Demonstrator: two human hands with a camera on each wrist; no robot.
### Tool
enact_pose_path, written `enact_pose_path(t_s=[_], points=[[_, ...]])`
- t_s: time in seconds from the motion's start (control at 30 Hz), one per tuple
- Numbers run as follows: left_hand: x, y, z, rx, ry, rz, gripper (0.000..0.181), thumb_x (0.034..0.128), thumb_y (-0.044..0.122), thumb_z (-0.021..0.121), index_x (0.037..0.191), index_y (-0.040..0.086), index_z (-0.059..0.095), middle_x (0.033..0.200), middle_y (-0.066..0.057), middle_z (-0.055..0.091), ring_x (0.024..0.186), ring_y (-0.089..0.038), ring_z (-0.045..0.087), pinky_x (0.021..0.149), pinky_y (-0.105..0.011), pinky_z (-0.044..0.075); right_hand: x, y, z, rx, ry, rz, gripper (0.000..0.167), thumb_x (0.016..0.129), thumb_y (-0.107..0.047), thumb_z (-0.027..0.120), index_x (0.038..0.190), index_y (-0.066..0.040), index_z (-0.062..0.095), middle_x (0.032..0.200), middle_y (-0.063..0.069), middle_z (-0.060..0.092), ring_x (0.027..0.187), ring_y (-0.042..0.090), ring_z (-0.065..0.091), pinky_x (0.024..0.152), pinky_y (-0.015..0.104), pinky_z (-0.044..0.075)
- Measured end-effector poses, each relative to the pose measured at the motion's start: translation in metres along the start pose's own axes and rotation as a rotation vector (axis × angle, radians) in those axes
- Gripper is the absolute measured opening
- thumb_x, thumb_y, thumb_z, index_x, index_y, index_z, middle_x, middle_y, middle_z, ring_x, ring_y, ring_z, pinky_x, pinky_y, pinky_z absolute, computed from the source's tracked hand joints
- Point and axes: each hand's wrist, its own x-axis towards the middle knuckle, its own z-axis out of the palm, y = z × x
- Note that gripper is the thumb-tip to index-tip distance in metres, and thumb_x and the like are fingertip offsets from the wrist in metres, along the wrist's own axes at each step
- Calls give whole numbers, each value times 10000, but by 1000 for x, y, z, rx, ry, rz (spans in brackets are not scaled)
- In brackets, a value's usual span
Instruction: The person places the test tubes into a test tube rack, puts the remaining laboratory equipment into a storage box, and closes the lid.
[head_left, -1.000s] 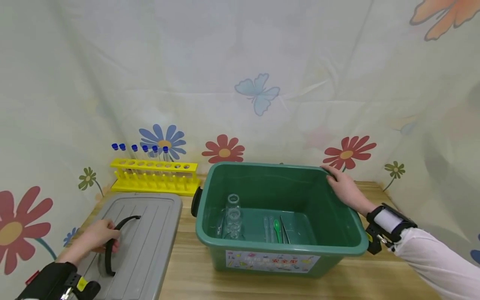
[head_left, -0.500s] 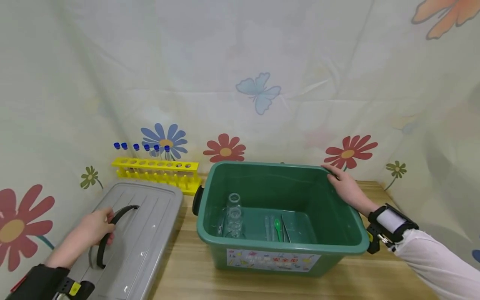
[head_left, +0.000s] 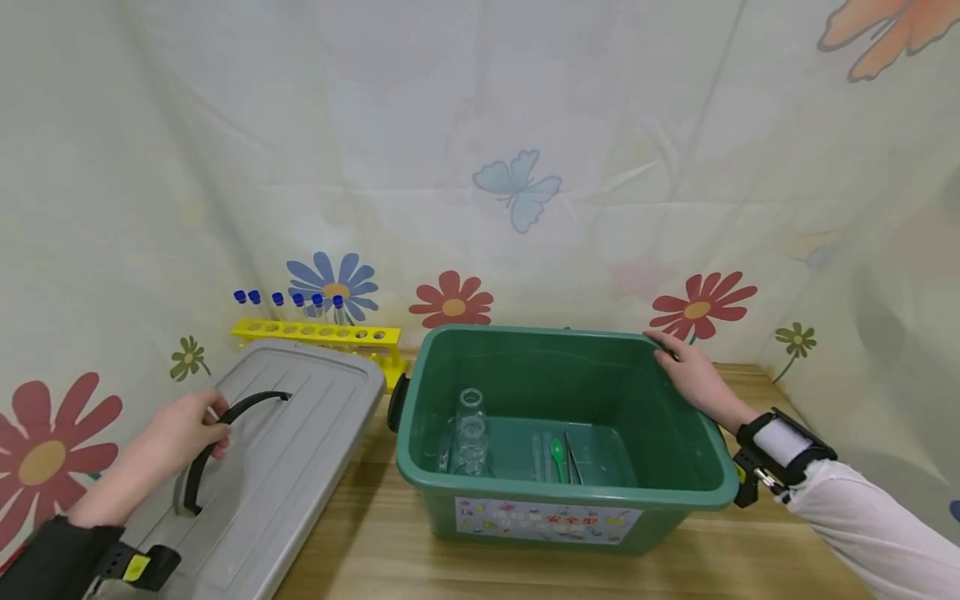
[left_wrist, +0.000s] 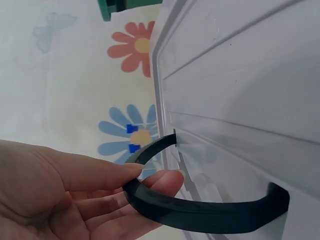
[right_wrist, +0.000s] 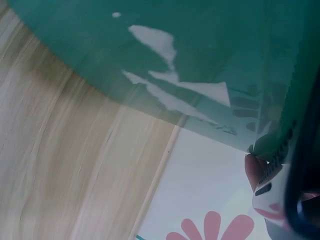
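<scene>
In the head view, my left hand (head_left: 176,433) pinches the black handle (head_left: 247,406) of a grey lid (head_left: 300,450). The left wrist view shows the thumb on top of the handle (left_wrist: 210,215) and fingers curled beneath it. The ribbed lid is tilted, its near side raised off the table. At the right, my right hand (head_left: 693,379) grips the back right rim of a green storage bin (head_left: 566,497); a fingertip (right_wrist: 254,172) shows outside the wall in the right wrist view. Inside the bin lie clear glass bottles (head_left: 472,433), a green spoon (head_left: 558,458) and tweezers (head_left: 573,462).
Behind the lid stands a yellow test tube rack (head_left: 322,333) with several blue-capped tubes, partly hidden by the lid. A flowered curtain (head_left: 600,233) closes off the back and sides of the wooden table (head_left: 390,550). A black clasp (head_left: 397,402) sits on the bin's left side.
My left hand has lifted the lid by its handle, and the lid has tilted upward, covering more of the rack. The right hand and the bin have stayed in place.
</scene>
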Motion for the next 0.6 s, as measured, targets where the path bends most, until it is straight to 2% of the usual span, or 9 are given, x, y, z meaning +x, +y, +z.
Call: enact_pose_path(t_s=[0.2, 0.4, 0.5, 0.6], points=[[-4, 9, -14, 31, 54, 11, 171, 849, -55, 541, 925, -164, 434, 651, -68, 565, 559, -213, 583, 519, -374, 437, -1, -2, -2, 59, -17, 17, 442, 1002, -156, 304, 1379, 66, 244, 1273, 319, 384, 1043, 429, 483, 827, 523, 402], [-8, 24, -21, 48, 122, 54, 173, 849, -42, 554, 933, -150, 448, 646, -44, 568, 573, -213, 576, 500, -363, 426, -3, -2, -3, 87, -2, 58, 522, 1005, -257, 270, 1380, 95, 184, 1296, 345, 327, 1110, 470, 405, 885, 563, 329], [-8, 34, -23, 42, 142, 78, 169, 859, -28, 551, 951, -127, 451, 655, -28, 566, 600, -215, 563, 505, -348, 411, -5, -2, -2, 82, 35, 87, 576, 997, -345, 244, 1331, 122, 269, 1169, 337, 443, 1009, 440, 487, 827, 506, 405], [-7, 43, -25, 30, 160, 107, 177, 866, -25, 544, 976, -123, 447, 677, -37, 574, 627, -221, 560, 538, -353, 410, -6, -2, 1, 111, 60, 107, 619, 981, -412, 231, 1252, 122, 386, 900, 254, 560, 773, 344, 582, 665, 360, 482]])
